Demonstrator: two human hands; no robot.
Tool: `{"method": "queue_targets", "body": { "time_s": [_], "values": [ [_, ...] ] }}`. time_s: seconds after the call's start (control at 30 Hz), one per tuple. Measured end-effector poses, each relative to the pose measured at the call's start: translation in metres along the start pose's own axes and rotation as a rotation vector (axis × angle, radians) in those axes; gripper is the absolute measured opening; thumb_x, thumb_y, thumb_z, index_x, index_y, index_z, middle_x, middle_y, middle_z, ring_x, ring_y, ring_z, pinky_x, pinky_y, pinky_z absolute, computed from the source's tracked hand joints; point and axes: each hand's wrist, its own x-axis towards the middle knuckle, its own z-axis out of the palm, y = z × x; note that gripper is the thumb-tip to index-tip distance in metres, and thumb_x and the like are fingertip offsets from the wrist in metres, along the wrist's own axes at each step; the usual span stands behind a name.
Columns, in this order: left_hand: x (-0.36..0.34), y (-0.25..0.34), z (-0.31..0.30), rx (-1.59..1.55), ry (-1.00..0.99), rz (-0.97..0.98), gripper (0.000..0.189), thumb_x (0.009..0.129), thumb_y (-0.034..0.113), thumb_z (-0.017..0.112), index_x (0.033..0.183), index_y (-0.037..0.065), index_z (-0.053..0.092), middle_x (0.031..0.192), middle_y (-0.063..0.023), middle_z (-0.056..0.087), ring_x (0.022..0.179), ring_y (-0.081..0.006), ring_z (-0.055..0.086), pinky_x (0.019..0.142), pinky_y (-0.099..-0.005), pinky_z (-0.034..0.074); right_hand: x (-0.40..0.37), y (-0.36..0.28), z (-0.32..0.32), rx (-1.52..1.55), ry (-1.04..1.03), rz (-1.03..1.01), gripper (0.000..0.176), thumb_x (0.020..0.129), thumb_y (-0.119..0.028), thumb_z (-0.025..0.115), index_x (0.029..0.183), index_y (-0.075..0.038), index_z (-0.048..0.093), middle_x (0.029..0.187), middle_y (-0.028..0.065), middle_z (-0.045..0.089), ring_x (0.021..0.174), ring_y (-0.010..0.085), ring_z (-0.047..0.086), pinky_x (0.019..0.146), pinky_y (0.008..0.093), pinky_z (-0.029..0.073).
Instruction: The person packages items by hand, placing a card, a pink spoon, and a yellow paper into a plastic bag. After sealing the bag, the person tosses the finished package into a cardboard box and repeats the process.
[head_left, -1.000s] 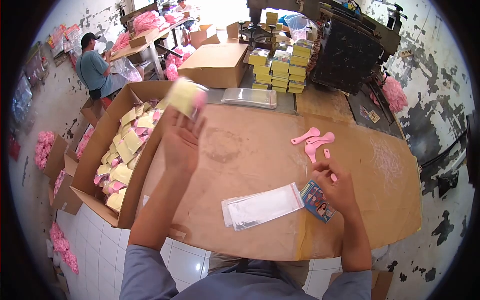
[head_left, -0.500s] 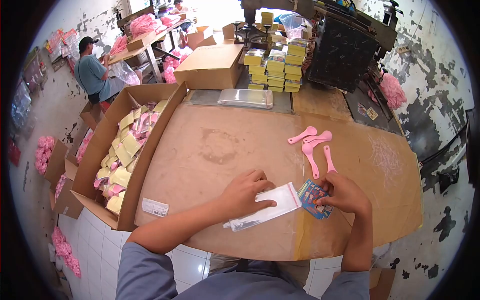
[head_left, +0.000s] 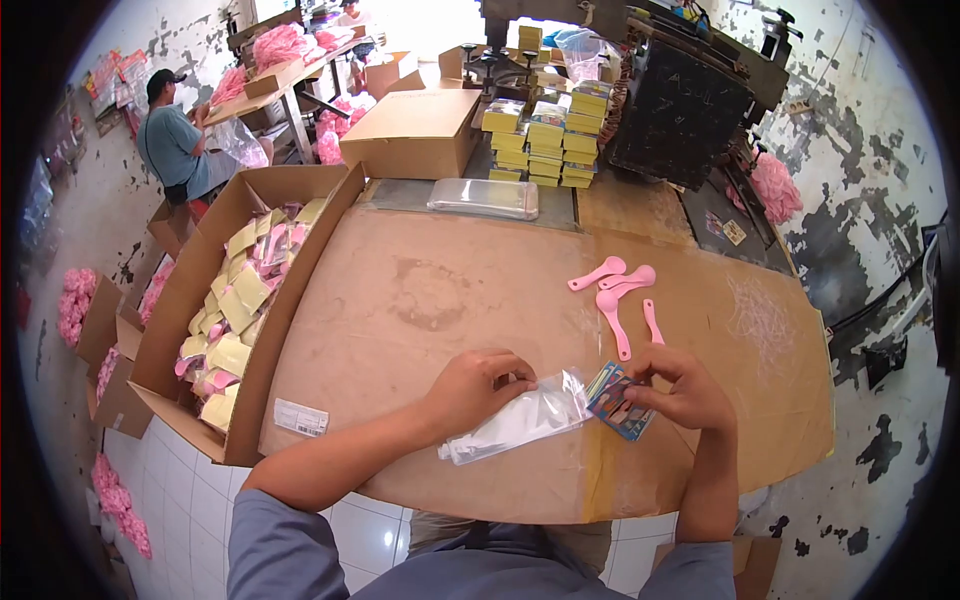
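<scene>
A clear plastic bag (head_left: 520, 425) lies slantwise on the cardboard-covered table. My left hand (head_left: 478, 388) rests over its upper edge, thumb and fingers pinched together on the film. At the bag's right end, its mouth looks slightly raised. Printed blue cards (head_left: 622, 408) sit right beside that end, a few fanned out. My right hand (head_left: 682, 390) grips the cards from the right between thumb and fingers. Just beyond my right hand lie several pink plastic scoops (head_left: 614, 318), one with its lower part hidden behind my fingers.
To the left stands a long carton (head_left: 300, 330) filled with yellow-backed packs. Behind are a stack of clear bags (head_left: 484, 198), a closed box (head_left: 412, 130), card stacks (head_left: 545, 140) and a dark machine (head_left: 680, 110). A person (head_left: 180, 145) sits at the far left.
The bag's right end has lifted and crumpled, where it lay flatter before. My left fingers have closed into a pinch. The cards tilt more upright in my right hand. The whole view shifted slightly.
</scene>
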Motion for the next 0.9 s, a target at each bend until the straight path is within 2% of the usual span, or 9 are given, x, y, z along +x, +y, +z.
{"method": "queue_targets", "body": {
  "time_s": [0.1,0.2,0.3,0.4,0.5,0.6,0.7,0.8,0.9],
  "values": [
    [0.000,-0.005,0.006,-0.042,0.090,0.126,0.011,0.090,0.013,0.076,0.094,0.004,0.074,0.086,-0.0092,0.072,0.071,-0.0225,0.068,0.068,-0.0339,0.055,0.011,-0.002,0.028,0.125,-0.059,-0.151,0.016,0.090,-0.005,0.077,0.105,-0.003,0.070,0.094,0.0064,0.068,0.086,0.0158,0.065,0.077,0.0302,0.051],
    [0.000,-0.003,0.002,-0.121,0.075,0.030,0.009,0.093,0.010,0.074,0.094,0.002,0.071,0.088,-0.0060,0.072,0.071,-0.0144,0.066,0.064,-0.0297,0.053,0.021,-0.002,0.050,-0.105,-0.103,-0.173,0.015,0.090,-0.001,0.074,0.103,-0.001,0.069,0.097,0.0080,0.068,0.086,0.0186,0.066,0.078,0.0313,0.053],
    [0.002,-0.002,-0.004,-0.306,0.051,-0.280,0.011,0.096,0.010,0.071,0.100,0.001,0.067,0.095,-0.0053,0.073,0.075,-0.0115,0.066,0.063,-0.0284,0.053,0.024,0.008,0.059,-0.182,-0.084,-0.015,0.017,0.093,-0.007,0.071,0.109,-0.001,0.068,0.099,0.0102,0.066,0.085,0.0226,0.066,0.076,0.0327,0.054],
    [0.005,-0.017,-0.004,-0.600,0.097,-0.307,0.011,0.100,0.009,0.066,0.107,0.000,0.065,0.096,-0.0055,0.072,0.080,-0.0114,0.067,0.068,-0.0276,0.055,0.025,0.002,0.059,-0.225,-0.061,-0.018,0.018,0.092,-0.007,0.070,0.109,-0.001,0.068,0.101,0.0101,0.066,0.085,0.0220,0.066,0.074,0.0327,0.054],
    [0.008,-0.018,-0.004,-0.807,0.177,-0.245,0.013,0.102,0.006,0.062,0.112,-0.002,0.063,0.093,-0.0070,0.072,0.083,-0.0137,0.070,0.075,-0.0286,0.057,0.025,0.014,0.060,-0.225,-0.032,-0.104,0.019,0.091,-0.005,0.070,0.110,-0.001,0.068,0.101,0.0097,0.066,0.085,0.0211,0.066,0.072,0.0320,0.054],
    [0.010,-0.012,-0.018,-0.867,0.062,-0.285,0.013,0.103,0.005,0.059,0.112,-0.002,0.064,0.095,-0.0081,0.072,0.087,-0.0153,0.072,0.082,-0.0297,0.059,0.024,0.011,0.060,-0.205,-0.045,-0.032,0.021,0.090,-0.004,0.069,0.111,-0.001,0.068,0.101,0.0099,0.067,0.085,0.0208,0.066,0.072,0.0316,0.054],
    [0.009,-0.011,-0.021,-0.884,-0.071,-0.331,0.016,0.105,0.010,0.061,0.112,-0.003,0.066,0.094,-0.0086,0.073,0.086,-0.0160,0.073,0.080,-0.0299,0.059,0.025,0.010,0.059,-0.188,-0.041,-0.069,0.021,0.090,-0.005,0.071,0.111,-0.002,0.069,0.101,0.0092,0.068,0.084,0.0198,0.066,0.072,0.0307,0.054],
    [0.006,-0.006,-0.017,-0.892,-0.146,-0.379,0.019,0.104,0.014,0.065,0.110,-0.003,0.067,0.092,-0.0085,0.073,0.084,-0.0159,0.073,0.078,-0.0306,0.060,0.023,0.014,0.056,-0.200,0.058,-0.073,0.026,0.091,-0.004,0.073,0.116,-0.002,0.068,0.101,0.0081,0.069,0.086,0.0165,0.067,0.075,0.0302,0.054],
    [0.004,-0.002,-0.012,-0.863,-0.132,-0.350,0.020,0.102,0.016,0.068,0.107,-0.004,0.068,0.092,-0.0091,0.074,0.083,-0.0162,0.074,0.076,-0.0305,0.061,0.026,0.011,0.067,0.126,0.332,0.058,0.027,0.093,-0.003,0.074,0.118,0.000,0.064,0.102,0.0077,0.069,0.090,0.0134,0.067,0.078,0.0293,0.055]
  ]
}}
